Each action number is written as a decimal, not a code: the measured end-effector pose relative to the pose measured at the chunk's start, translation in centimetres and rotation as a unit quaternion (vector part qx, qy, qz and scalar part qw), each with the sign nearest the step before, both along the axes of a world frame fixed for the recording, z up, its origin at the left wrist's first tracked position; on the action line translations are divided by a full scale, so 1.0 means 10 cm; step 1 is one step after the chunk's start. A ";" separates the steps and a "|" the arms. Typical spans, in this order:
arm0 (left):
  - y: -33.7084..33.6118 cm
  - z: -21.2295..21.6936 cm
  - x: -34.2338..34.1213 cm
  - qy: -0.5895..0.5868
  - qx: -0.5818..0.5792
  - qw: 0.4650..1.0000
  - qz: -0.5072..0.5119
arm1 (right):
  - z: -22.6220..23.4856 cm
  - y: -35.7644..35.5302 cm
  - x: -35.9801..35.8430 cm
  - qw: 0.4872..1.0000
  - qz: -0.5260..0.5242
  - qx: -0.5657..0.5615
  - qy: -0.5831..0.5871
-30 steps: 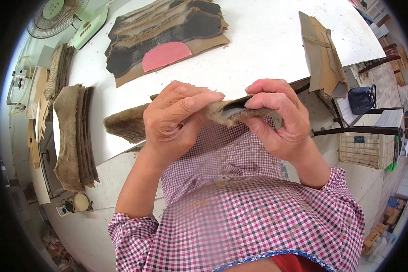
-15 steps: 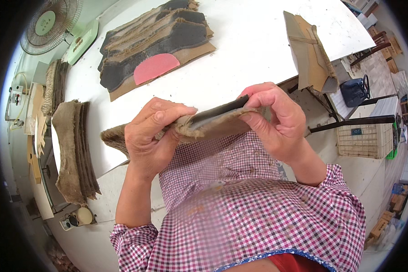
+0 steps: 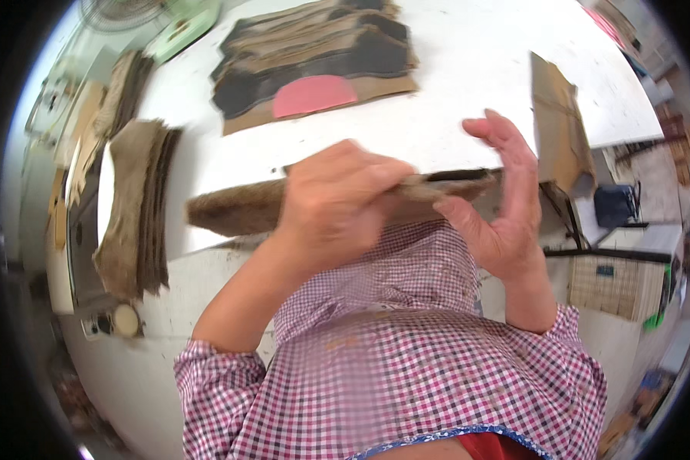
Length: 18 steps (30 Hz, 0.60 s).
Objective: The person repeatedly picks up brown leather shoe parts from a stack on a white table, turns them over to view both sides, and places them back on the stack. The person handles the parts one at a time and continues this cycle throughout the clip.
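Observation:
My left hand (image 3: 337,203) grips a long flat brown furry piece with a dark backing (image 3: 238,207), held edge-on in front of my chest above the near edge of the white table (image 3: 452,84). My right hand (image 3: 502,207) is open, fingers spread upward, its palm against the right end of the piece. Motion blurs my left hand.
A stack of dark and brown cut pieces (image 3: 314,54) with a pink oval piece (image 3: 314,96) lies at the table's far side. Another brown stack (image 3: 134,207) sits at left. A folded cardboard piece (image 3: 560,123) stands at right. A fan (image 3: 119,11) is at top left.
My right hand has let go its pinch and opened its fingers. The furry piece has shifted left and lower with my left hand, and the view has moved closer to the table.

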<state>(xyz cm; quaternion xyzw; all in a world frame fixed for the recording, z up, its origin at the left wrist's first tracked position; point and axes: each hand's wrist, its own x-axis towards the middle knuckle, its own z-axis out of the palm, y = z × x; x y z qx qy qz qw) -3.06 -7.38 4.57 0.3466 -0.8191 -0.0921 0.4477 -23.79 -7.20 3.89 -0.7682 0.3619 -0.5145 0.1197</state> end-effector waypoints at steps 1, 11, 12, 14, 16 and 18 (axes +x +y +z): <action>0.02 -0.02 -0.04 0.000 -0.011 1.000 0.003 | 0.05 0.00 0.00 0.998 0.009 -0.012 0.058; 0.09 0.10 0.56 -0.205 0.010 0.962 0.181 | -0.13 -0.10 -0.44 0.997 -0.066 0.031 0.023; 0.13 0.14 0.72 -0.211 0.046 0.958 0.190 | -0.16 -0.12 -0.50 0.997 -0.074 0.019 0.026; 0.19 0.18 0.90 -0.140 0.147 0.960 0.194 | -0.23 -0.13 -0.65 0.996 -0.091 0.010 0.012; 0.23 0.13 0.94 0.011 0.274 0.946 0.174 | -0.35 -0.18 -0.80 0.996 -0.092 -0.009 -0.001; 0.28 0.05 0.88 0.048 0.222 0.963 0.146 | -0.46 -0.19 -0.88 0.995 -0.094 0.002 -0.022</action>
